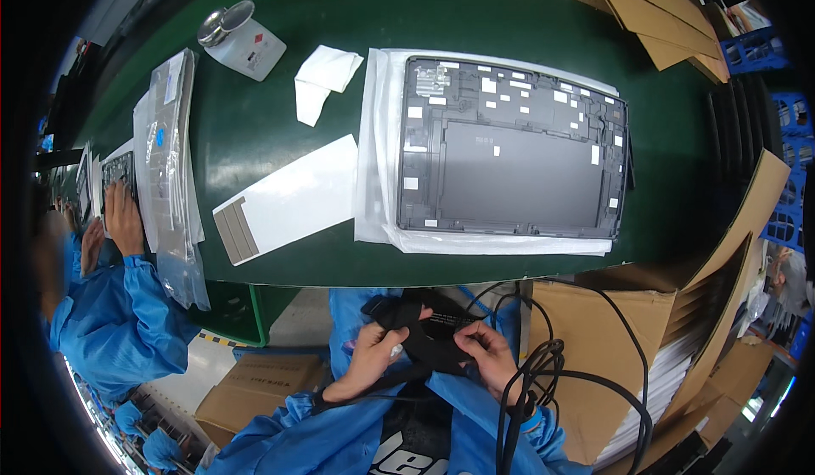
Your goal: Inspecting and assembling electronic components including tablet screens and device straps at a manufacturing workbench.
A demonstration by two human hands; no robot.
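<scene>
Below the table's front edge, in front of my body, I hold a soft black fabric thing [416, 332], like a pouch or strap; its exact kind does not show. My left hand [372, 358] is closed on its left side, thumb on top. At its right side my right hand [491, 356] pinches the edge between thumb and fingers. A dark patch with small print shows between the hands. On the table beyond lies a dark grey device casing [526, 174] with many small white pads, resting on white foam sheeting [378, 135].
Black cables [543, 365] loop beside my right arm, near a cardboard box [586, 331]. On the green table [314, 33] are a solvent bottle [246, 46], a white cloth [327, 80], a white sheet [297, 199] and plastic-wrapped parts [165, 135]. A co-worker's hand [125, 220] works at far left.
</scene>
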